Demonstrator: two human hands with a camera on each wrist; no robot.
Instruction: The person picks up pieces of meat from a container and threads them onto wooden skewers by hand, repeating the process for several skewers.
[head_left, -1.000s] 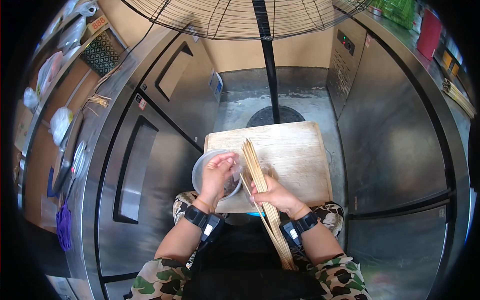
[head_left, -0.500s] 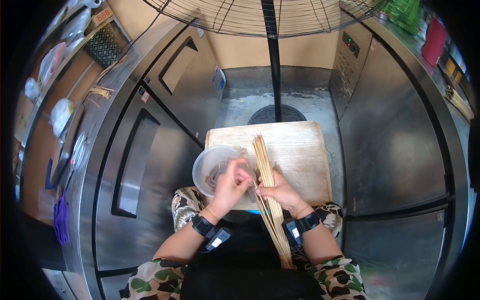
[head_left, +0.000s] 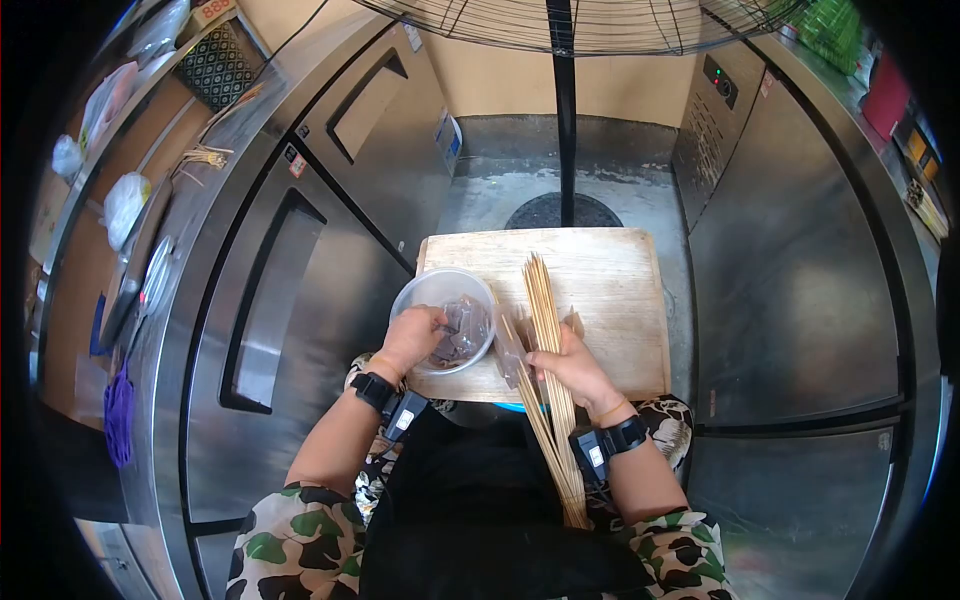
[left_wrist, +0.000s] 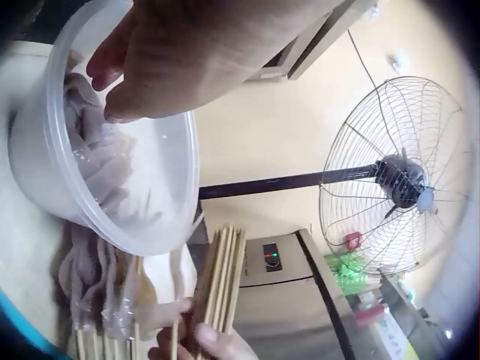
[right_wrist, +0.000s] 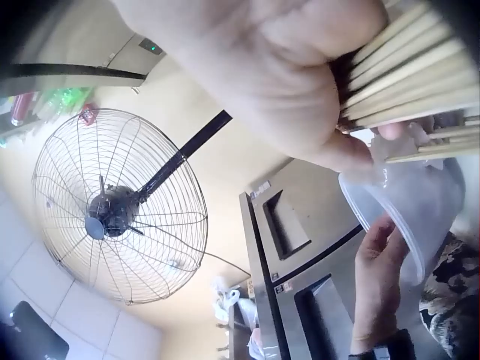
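My left hand (head_left: 408,338) reaches over the near-left rim of a clear plastic tub (head_left: 404,298). Its fingertips are down by pale, greyish translucent strips of raw food (head_left: 466,328), whose exact kind is unclear. In the left wrist view, the fingers hang loosely bent above these strips (left_wrist: 103,161). My right hand (head_left: 580,372) grips a thick bundle of bamboo skewers (head_left: 542,305), points away from me. A separate skewer (left_wrist: 175,337) bearing a strip also sits at its fingers. Skewered strips (left_wrist: 90,277) lie beside the tub.
Tub and skewered strips sit on a wooden board (head_left: 610,265) across my lap. A wire-cage fan (head_left: 600,25) stands beyond it on a black pole (head_left: 566,140). Steel cabinets (head_left: 270,310) flank both sides. Loose skewers (head_left: 207,156) lie on the left counter.
My left hand moved from the tub across to the skewers at my right hand, then back left into the tub. The right hand keeps its grip on the bundle.
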